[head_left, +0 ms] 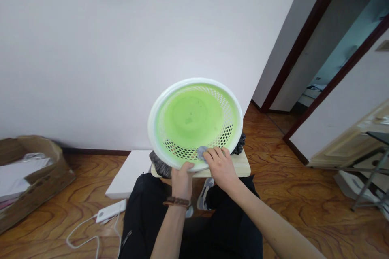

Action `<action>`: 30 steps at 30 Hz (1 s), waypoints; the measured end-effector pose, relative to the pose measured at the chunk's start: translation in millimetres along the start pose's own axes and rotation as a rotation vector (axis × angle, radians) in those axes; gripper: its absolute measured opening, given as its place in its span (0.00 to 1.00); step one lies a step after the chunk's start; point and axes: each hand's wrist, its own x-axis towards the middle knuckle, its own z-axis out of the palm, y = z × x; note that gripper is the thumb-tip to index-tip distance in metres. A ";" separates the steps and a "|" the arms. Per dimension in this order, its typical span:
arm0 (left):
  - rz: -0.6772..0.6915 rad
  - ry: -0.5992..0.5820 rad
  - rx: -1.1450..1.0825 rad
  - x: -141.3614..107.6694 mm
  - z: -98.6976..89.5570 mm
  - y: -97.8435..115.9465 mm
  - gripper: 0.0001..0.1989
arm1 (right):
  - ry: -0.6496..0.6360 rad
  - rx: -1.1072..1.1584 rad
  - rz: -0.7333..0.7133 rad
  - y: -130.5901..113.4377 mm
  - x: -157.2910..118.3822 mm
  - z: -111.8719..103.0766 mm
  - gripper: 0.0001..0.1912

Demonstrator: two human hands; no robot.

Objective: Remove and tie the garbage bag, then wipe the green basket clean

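A round plastic colander (190, 115), green inside with a wide white rim, is tilted toward me over a small wooden stool (242, 166). My left hand (181, 182) grips its near rim, thumb over the edge. In my right hand (221, 166) is a small grey-blue cloth (201, 152), pressed to the perforated inner wall near the rim. The fingers partly cover the cloth. Black plastic bag (159, 164) material pokes out from beneath the colander on both sides.
A white wall rises right behind the stool. To the left are a flat white box (127, 174), a white power bank (111, 210) with a cable, and an open cardboard box (57, 170) with papers. At right stand a doorway and a metal-legged rack (372, 182).
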 end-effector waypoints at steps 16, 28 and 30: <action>-0.073 -0.149 0.040 -7.5 0.2 -4.8 0.33 | -0.004 -0.113 -0.103 22.7 1.1 -7.6 0.11; -0.085 -0.176 -0.035 -1.5 -2.5 -4.3 0.35 | 0.060 -0.161 -0.141 24.4 -3.2 4.6 0.07; -0.056 -0.163 0.016 0.4 -6.4 -4.5 0.35 | 0.051 -0.160 -0.109 27.1 -4.1 9.0 0.08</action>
